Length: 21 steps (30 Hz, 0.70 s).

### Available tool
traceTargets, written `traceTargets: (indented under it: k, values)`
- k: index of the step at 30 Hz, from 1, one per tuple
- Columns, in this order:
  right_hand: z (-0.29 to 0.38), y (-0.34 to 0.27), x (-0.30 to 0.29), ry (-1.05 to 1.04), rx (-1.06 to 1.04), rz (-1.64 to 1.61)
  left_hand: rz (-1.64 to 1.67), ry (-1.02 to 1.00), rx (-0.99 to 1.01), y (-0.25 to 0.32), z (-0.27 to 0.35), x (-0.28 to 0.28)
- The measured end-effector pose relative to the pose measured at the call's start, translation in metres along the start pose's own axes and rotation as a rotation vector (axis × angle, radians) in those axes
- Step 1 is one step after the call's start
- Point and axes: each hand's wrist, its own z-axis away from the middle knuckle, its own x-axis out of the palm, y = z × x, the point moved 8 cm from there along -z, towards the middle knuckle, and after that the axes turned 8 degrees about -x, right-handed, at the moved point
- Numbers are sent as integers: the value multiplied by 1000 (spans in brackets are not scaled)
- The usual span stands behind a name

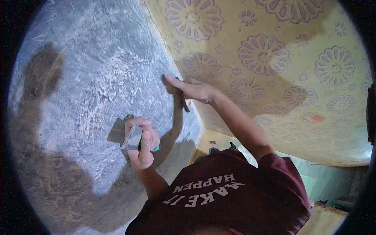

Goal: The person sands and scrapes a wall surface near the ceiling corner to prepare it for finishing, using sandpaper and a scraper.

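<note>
My left hand [142, 142] grips a scraper with a flat metal blade [133, 138]; its thumb lies along the blade. A bit of green, perhaps the handle's end [157, 147], shows beside the palm. Behind the scraper is a grey, rough plastered wall [97, 85] with pale streaks, and shadows fall on it. My right hand [195, 89] is raised by the corner of this wall, thumb stretched out and the other fingers largely hidden. A thin dark strip [186, 105] shows just below those fingers; whether the hand holds it or it is a shadow is unclear.
A yellowish wall with purple flower patterns [264, 55] meets the plastered wall at a corner running down to the middle. My maroon shirt [223, 188] fills the lower centre. At the lower right are a greenish wall [326, 182] and a ledge [326, 218] with small dark items.
</note>
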Motion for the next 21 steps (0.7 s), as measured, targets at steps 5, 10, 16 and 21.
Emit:
traceTargets:
  k: [5, 10, 16, 21]
  values:
    - [13, -23, 17, 21, -237, -23, 47, 3, -7, -2, 4, -3]
    - [17, 66, 19, 768, -495, -284, 12, 30, 0, -3, 1, -4]
    - [22, 111, 49, 967, -506, -594, -38, 20, 10, -1, 0, -1]
    - [31, 126, 46, 946, -288, -262, -61, 35, -2, -3, 2, -1]
